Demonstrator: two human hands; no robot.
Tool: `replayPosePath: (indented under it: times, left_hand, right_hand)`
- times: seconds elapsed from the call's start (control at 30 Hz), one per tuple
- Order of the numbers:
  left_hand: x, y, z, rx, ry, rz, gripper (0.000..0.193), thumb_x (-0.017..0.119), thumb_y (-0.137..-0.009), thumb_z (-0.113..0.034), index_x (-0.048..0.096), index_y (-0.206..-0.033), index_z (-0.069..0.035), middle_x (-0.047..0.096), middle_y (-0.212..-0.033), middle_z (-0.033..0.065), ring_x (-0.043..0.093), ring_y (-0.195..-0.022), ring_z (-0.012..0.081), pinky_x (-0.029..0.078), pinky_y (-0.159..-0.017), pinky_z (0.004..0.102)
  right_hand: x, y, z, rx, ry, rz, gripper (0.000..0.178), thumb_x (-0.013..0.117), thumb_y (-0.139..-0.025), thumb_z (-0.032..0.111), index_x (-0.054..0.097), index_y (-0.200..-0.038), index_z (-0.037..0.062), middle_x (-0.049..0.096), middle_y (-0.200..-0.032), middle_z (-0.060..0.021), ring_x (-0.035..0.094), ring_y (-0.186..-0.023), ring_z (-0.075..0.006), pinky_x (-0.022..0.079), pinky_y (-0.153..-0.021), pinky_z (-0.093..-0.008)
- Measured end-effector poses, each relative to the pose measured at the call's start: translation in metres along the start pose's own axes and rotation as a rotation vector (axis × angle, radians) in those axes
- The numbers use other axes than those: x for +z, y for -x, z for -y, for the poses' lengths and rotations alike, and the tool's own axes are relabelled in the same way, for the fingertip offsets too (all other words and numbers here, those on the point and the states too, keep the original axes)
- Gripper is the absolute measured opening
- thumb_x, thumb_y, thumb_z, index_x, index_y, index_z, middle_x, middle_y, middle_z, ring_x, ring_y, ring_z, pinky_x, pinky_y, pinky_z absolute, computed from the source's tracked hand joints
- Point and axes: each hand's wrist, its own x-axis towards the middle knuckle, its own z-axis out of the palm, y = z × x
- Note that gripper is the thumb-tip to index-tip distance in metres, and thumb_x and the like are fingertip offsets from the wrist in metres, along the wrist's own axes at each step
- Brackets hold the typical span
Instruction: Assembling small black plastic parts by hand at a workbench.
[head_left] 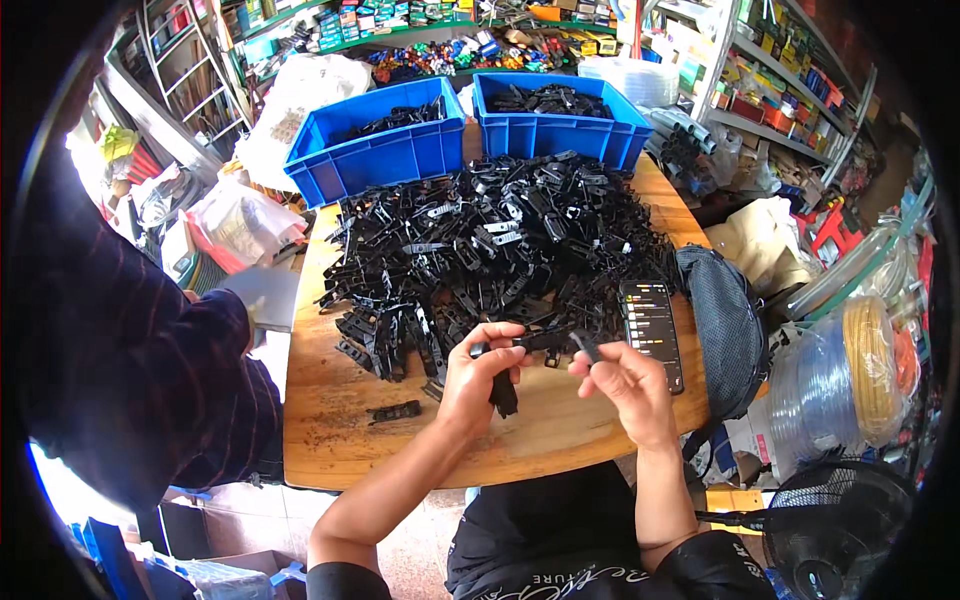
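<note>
My left hand (472, 378) is closed around a black plastic part (503, 393), which sticks out below the fingers. In my right hand (630, 383) a small black plastic piece (585, 348) is pinched between thumb and fingers. Both hands are raised over the near side of the wooden table (560, 440), a short way apart. Beyond them spreads a large heap of black plastic parts (480, 240). One loose black part (394, 412) lies on the wood to the left of my left hand. The exact kind of these parts cannot be made out.
Two blue bins (380, 165) (560, 135) holding black parts stand at the far table edge. A phone (652, 330) and a dark bag (722, 330) lie at the right. Another person (150, 350) is at the left. A black fan (835, 530) stands at lower right.
</note>
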Motion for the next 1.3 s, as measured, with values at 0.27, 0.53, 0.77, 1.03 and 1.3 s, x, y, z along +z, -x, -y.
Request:
replayPosePath:
  times: [0.27, 0.53, 0.77, 1.03, 1.3]
  left_hand:
    - [0.01, 0.01, -0.007, 0.109, -0.101, -0.01, 0.023, 0.059, -0.075, 0.004, 0.058, -0.097, 0.0, 0.062, -0.075, 0.0081, 0.051, -0.061, 0.0096, 0.041, -0.058, 0.0212]
    - [0.009, 0.016, -0.002, 0.177, -0.296, 0.006, 0.02, 0.062, -0.078, -0.001, 0.059, -0.098, -0.003, 0.061, -0.078, 0.0007, 0.049, -0.066, 0.0034, 0.039, -0.056, 0.0175]
    - [0.011, 0.017, -0.003, 0.277, -0.379, -0.004, 0.022, 0.062, -0.077, 0.001, 0.058, -0.098, -0.002, 0.063, -0.079, 0.0043, 0.052, -0.067, 0.0058, 0.04, -0.058, 0.0183]
    - [0.011, 0.021, -0.003, 0.295, -0.471, -0.019, 0.022, 0.063, -0.076, 0.001, 0.058, -0.098, -0.002, 0.061, -0.081, 0.0037, 0.048, -0.065, 0.0039, 0.038, -0.054, 0.0182]
    - [0.01, 0.017, -0.002, 0.333, -0.461, 0.021, 0.027, 0.068, -0.073, -0.001, 0.053, -0.096, -0.004, 0.053, -0.071, 0.0, 0.046, -0.059, 0.0053, 0.036, -0.052, 0.0185]
  right_hand:
    - [0.011, -0.003, -0.013, 0.055, 0.039, -0.108, 0.023, 0.059, -0.088, 0.019, 0.062, -0.088, -0.0032, 0.059, -0.071, -0.0044, 0.055, -0.063, -0.0093, 0.044, -0.062, -0.0218]
    - [0.018, -0.006, -0.009, 0.084, 0.127, -0.248, 0.025, 0.061, -0.086, 0.022, 0.063, -0.08, -0.0026, 0.059, -0.059, -0.0036, 0.055, -0.052, -0.0093, 0.042, -0.052, -0.0208]
    - [0.021, -0.004, -0.009, 0.005, 0.171, -0.29, 0.023, 0.061, -0.086, 0.02, 0.062, -0.081, -0.0031, 0.059, -0.061, -0.0036, 0.057, -0.054, -0.009, 0.045, -0.052, -0.0204]
    - [0.026, 0.002, -0.018, -0.097, 0.258, -0.266, 0.016, 0.064, -0.084, 0.011, 0.06, -0.082, -0.0043, 0.058, -0.07, -0.0036, 0.057, -0.057, -0.008, 0.048, -0.055, -0.0194]
    - [0.019, 0.005, -0.029, -0.093, 0.177, -0.191, 0.022, 0.068, -0.08, 0.012, 0.058, -0.095, 0.0001, 0.058, -0.083, -0.0014, 0.052, -0.069, -0.0055, 0.042, -0.062, -0.018]
